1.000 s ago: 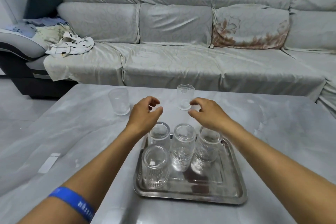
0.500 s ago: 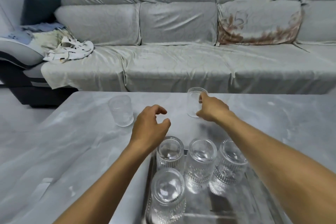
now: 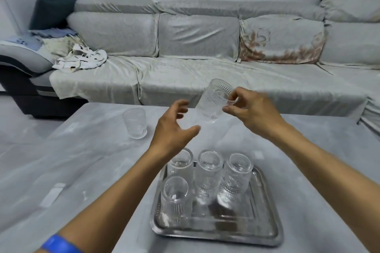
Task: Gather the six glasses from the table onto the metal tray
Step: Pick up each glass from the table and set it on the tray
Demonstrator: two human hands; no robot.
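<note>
My right hand (image 3: 249, 109) pinches the rim of a clear ribbed glass (image 3: 213, 100) and holds it tilted in the air above the table's far side. My left hand (image 3: 174, 129) hovers open just left of and below that glass, fingers spread, touching nothing. A second glass (image 3: 135, 122) stands alone on the grey table (image 3: 61, 160) to the far left. The metal tray (image 3: 265, 220) lies near the front edge with several upright glasses on it: a back row with its middle glass (image 3: 209, 172) and a front-left glass (image 3: 174, 197).
A long grey sofa (image 3: 195, 72) runs behind the table, with crumpled clothes (image 3: 80, 59) at its left end and a floral cushion (image 3: 281, 41) at the right. The tray's front right part carries no glass.
My right hand has lifted the far glass off the table and tilted it toward me. My left hand has risen and opened toward it. The camera has moved back.
</note>
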